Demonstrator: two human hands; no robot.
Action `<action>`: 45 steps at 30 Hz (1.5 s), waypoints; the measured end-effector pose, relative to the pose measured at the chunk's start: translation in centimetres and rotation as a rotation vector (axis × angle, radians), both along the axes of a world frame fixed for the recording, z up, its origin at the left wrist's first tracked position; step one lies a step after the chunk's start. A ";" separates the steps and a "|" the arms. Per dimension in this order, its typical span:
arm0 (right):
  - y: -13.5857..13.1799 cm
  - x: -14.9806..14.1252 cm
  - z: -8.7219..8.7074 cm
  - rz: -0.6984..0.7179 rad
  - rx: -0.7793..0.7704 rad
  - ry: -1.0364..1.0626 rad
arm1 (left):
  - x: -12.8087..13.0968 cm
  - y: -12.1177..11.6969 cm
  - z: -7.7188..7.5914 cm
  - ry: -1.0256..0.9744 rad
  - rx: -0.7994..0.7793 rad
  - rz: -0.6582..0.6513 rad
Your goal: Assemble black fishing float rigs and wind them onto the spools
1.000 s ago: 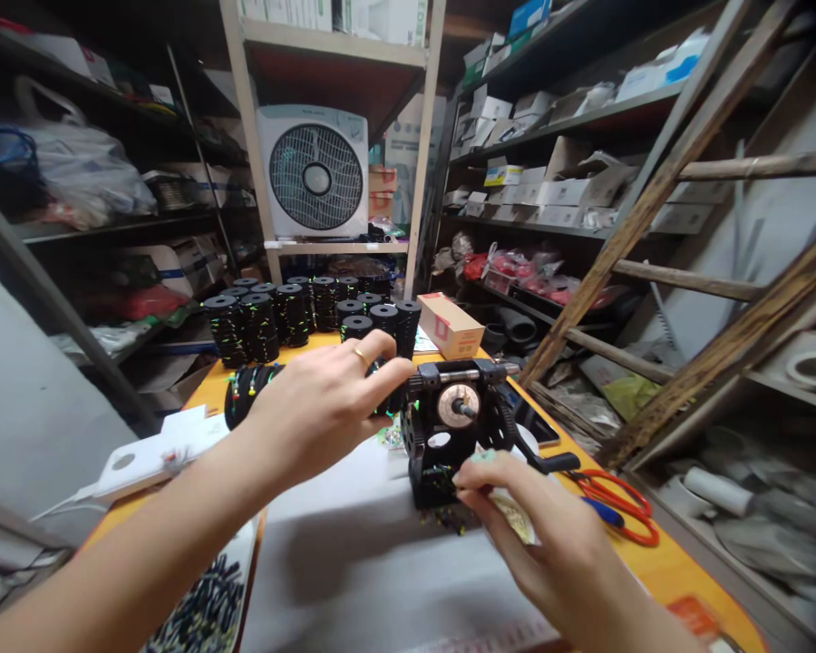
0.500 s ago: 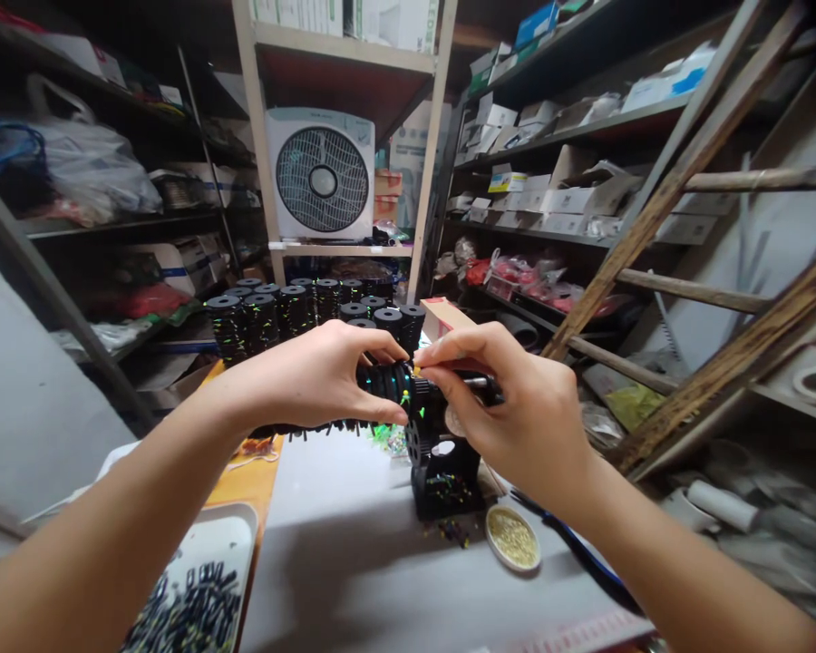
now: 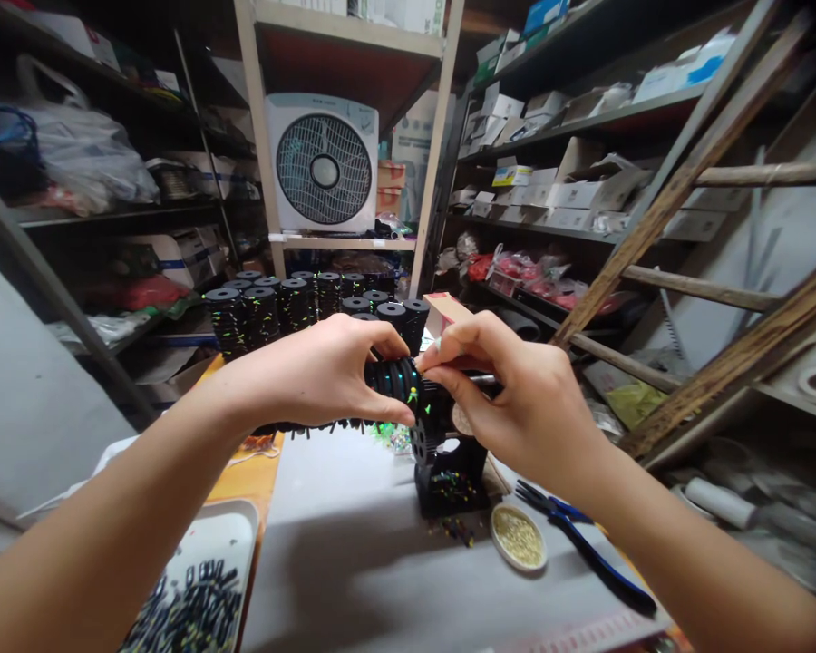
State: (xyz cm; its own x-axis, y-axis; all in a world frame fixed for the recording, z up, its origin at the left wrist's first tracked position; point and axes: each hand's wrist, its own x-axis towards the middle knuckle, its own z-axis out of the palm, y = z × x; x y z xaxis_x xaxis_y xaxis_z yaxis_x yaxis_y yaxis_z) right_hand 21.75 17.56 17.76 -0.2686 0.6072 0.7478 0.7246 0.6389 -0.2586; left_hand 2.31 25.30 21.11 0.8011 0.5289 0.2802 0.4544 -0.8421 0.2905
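My left hand (image 3: 313, 376) is closed around a row of black spools (image 3: 393, 378) flecked with green, held level at the top of a small black winding machine (image 3: 447, 458). My right hand (image 3: 510, 394) is pinched at the end of that row, its fingertips against the last spool over the machine's shaft. Both hands meet above the grey mat (image 3: 381, 562). What the right fingers pinch is too small to make out.
Stacks of black spools (image 3: 292, 304) stand behind. A small dish of gold beads (image 3: 518, 537) and blue-handled pliers (image 3: 585, 553) lie right of the machine. A white tray of dark pieces (image 3: 197, 599) sits at lower left. Shelves, a box fan (image 3: 323, 163) and a wooden ladder (image 3: 686, 236) surround the table.
A second ago my right hand was low at the machine's base; it rose to the spool row that my left hand brought up. Since half a second ago the hands barely moved.
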 end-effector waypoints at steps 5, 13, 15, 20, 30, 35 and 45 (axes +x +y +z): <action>0.0 0.5 0.4 0.023 -0.056 -0.041 | -0.1 0.0 0.0 -0.010 -0.002 -0.021; -0.1 0.5 -0.2 -0.001 0.062 -0.127 | 0.0 -0.1 0.2 0.007 -0.019 -0.011; -0.1 0.4 -0.5 -0.026 0.126 -0.157 | 0.0 -0.1 0.2 0.010 -0.009 -0.008; -0.3 0.3 -1.2 -0.067 0.279 -0.243 | 0.0 -0.1 0.2 0.002 0.020 -0.008; -1.3 0.8 -3.2 0.061 0.443 -0.591 | 0.3 0.3 -0.2 -0.018 0.036 -0.042; -4.9 5.0 -5.8 -0.232 0.090 -0.391 | -1.6 -1.5 0.2 -0.013 0.350 0.091; -5.8 12.7 -9.7 -0.420 -0.245 -0.350 | -10.4 -3.3 -6.8 -0.661 -0.302 0.682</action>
